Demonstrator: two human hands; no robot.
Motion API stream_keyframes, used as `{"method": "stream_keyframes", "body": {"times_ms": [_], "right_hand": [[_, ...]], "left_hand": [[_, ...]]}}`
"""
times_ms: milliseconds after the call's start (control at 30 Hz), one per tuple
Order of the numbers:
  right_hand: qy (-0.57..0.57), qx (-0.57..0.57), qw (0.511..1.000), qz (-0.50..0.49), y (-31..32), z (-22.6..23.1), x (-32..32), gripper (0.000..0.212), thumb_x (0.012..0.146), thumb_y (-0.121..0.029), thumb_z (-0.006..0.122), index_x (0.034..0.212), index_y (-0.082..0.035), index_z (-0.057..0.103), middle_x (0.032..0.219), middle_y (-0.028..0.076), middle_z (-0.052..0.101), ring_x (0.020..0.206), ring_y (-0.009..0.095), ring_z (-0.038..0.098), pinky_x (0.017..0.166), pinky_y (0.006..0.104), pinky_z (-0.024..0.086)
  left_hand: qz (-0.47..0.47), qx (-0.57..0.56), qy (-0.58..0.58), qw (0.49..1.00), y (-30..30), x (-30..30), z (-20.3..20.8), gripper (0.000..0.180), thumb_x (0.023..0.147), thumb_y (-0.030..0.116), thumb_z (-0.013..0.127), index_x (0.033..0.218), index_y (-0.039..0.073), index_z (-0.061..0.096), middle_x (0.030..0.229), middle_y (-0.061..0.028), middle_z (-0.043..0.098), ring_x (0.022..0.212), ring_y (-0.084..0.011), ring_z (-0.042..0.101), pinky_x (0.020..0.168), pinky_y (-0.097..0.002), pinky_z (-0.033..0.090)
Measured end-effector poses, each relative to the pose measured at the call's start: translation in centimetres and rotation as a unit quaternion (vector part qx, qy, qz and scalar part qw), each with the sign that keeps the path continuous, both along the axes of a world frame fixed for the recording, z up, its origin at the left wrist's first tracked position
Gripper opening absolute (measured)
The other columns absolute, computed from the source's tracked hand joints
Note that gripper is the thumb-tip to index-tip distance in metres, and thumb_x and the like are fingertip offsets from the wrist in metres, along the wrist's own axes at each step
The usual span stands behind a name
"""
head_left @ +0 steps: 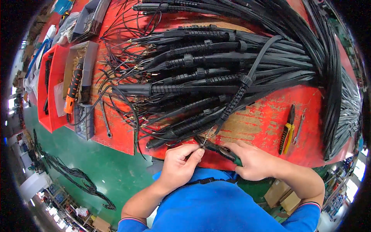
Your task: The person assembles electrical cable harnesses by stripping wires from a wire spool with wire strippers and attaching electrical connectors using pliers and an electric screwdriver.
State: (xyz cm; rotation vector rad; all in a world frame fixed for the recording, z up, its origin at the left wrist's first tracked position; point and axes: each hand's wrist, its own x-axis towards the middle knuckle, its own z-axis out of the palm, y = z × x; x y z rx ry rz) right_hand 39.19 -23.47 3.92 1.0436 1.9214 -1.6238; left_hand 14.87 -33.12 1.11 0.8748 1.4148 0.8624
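At the table's near edge, my left hand (181, 165) is closed in a pinch, thumb against forefinger, on thin wire ends (208, 136). These wires come out of a black cable (236, 96) with a ribbed strain-relief sleeve, which slants down from the bundle. Just to the right, my right hand (253, 161) wraps round green-handled pliers (236, 159). Their dark jaws point left toward my left fingertips, beside the wires. My fingers hide the exact contact between jaws and wires.
Many black cables (216, 60) with ribbed sleeves and bare wire ends cover the red table (266, 112). Yellow-handled pliers (286, 133) and a wrench (299, 127) lie right. Left are an orange screwdriver-like tool (73, 91), parts bins (54, 89) and another wrench (105, 120).
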Motion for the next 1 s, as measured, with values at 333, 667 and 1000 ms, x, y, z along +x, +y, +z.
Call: {"method": "stream_keyframes", "body": {"times_ms": [333, 667, 1000], "right_hand": [[0.044, 0.06, 0.997, -0.017, -1.0, -0.2, -0.8, 0.063, 0.08, -0.014, 0.066, 0.139, 0.003, 0.052, 0.115, 0.031, 0.068, 0.111, 0.047, 0.065, 0.098, 0.0552, 0.053], [-0.024, 0.221, 0.972, 0.076, -1.2, -1.6, -0.5, 0.065, 0.075, -0.02, 0.071, 0.135, -0.003, 0.055, 0.11, 0.024, 0.07, 0.098, 0.043, 0.07, 0.079, 0.0536, 0.058], [-0.02, 0.496, 0.863, 0.091, -2.7, -4.3, 5.6, 0.088, 0.061, -0.03, 0.088, 0.139, -0.004, 0.056, 0.101, 0.012, 0.06, 0.095, 0.031, 0.063, 0.083, 0.0446, 0.053]], "left_hand": [[-0.013, 0.043, 0.031, 0.999, -0.8, -0.1, -0.2, 0.02, 0.102, 0.013, 0.067, 0.092, -0.004, 0.069, 0.075, -0.0058, 0.066, 0.068, -0.0106, 0.059, 0.062, -0.0288, 0.048], [-0.041, -0.051, -0.051, 0.997, -2.5, -1.1, -1.1, 0.02, 0.103, 0.015, 0.067, 0.096, -0.003, 0.071, 0.076, -0.0001, 0.065, 0.074, -0.0063, 0.058, 0.065, -0.0278, 0.049], [0.039, -0.044, -0.107, 0.993, -5.9, -7.2, -0.7, 0.016, 0.094, 0.006, 0.077, 0.109, -0.001, 0.073, 0.095, -0.0029, 0.073, 0.084, -0.0082, 0.066, 0.076, -0.025, 0.055]]}}
